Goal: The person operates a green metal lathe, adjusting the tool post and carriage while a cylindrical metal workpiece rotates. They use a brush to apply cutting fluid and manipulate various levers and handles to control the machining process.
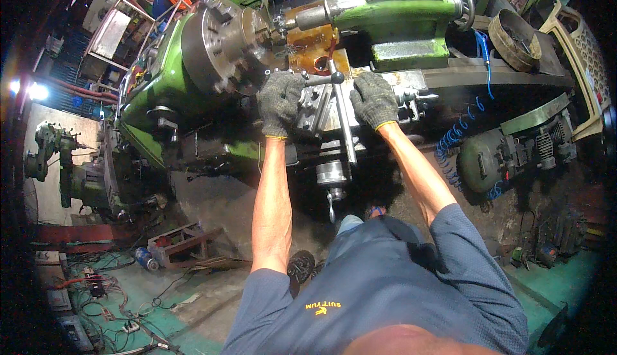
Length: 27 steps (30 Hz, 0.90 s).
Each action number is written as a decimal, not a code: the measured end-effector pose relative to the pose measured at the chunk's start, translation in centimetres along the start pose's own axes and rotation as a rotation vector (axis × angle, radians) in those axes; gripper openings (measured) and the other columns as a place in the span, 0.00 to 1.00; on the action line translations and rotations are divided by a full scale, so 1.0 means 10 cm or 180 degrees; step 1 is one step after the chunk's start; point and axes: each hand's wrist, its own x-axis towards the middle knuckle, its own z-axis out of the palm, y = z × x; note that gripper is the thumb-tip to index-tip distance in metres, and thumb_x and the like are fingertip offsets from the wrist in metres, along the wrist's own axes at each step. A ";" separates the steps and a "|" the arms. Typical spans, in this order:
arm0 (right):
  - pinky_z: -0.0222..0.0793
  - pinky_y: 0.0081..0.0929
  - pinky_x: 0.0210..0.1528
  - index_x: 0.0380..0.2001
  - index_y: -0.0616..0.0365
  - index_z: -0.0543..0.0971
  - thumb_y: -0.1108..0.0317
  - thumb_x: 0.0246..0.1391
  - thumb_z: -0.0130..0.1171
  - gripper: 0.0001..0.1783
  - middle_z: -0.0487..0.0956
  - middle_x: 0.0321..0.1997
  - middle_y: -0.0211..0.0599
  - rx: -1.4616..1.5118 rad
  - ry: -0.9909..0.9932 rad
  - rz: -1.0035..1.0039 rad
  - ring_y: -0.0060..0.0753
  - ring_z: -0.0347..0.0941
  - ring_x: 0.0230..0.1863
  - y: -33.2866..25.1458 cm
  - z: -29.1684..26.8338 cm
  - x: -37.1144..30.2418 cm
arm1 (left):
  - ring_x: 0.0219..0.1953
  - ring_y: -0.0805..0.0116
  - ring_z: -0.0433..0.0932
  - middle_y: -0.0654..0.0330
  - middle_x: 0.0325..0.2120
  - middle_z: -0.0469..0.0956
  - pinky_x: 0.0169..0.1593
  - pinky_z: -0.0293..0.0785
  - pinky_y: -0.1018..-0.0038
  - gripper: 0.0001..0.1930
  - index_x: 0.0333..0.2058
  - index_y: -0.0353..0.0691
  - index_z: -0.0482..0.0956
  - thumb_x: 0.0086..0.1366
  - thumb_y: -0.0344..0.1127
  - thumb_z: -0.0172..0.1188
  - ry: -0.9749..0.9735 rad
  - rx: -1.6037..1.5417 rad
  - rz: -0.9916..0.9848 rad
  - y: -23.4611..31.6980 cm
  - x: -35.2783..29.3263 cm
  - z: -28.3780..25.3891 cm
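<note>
I stand at a green metal lathe, a grey knitted glove on each hand. My left hand (281, 104) is at the left side of the tool post (315, 112), its fingers curled over something I cannot make out. To the right of a long steel bar (346, 124), my right hand (376, 101) bends over the carriage (411, 82), its fingertips and whatever they grip hidden. Between the hands is a clamp lever with a black ball knob (337, 77). The large chuck (218, 46) is left of them; the tailstock (395, 11) lies beyond, at the right.
A cross-slide handwheel (331, 174) with a crank sticks out towards my body. At right are a round metal pan (514, 39), a coiled blue air hose (453, 140) and a green compressor (485, 165). Cables (106, 300) and a spray can (146, 258) lie on the floor at left.
</note>
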 end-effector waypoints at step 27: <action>0.64 0.48 0.70 0.55 0.59 0.80 0.57 0.57 0.61 0.26 0.78 0.61 0.53 -0.0051 -0.0212 0.0095 0.54 0.72 0.64 -0.06 -0.09 0.02 | 0.40 0.45 0.80 0.49 0.35 0.82 0.48 0.76 0.59 0.10 0.35 0.37 0.84 0.69 0.37 0.58 0.0100 0.0121 0.0249 -0.05 -0.02 0.00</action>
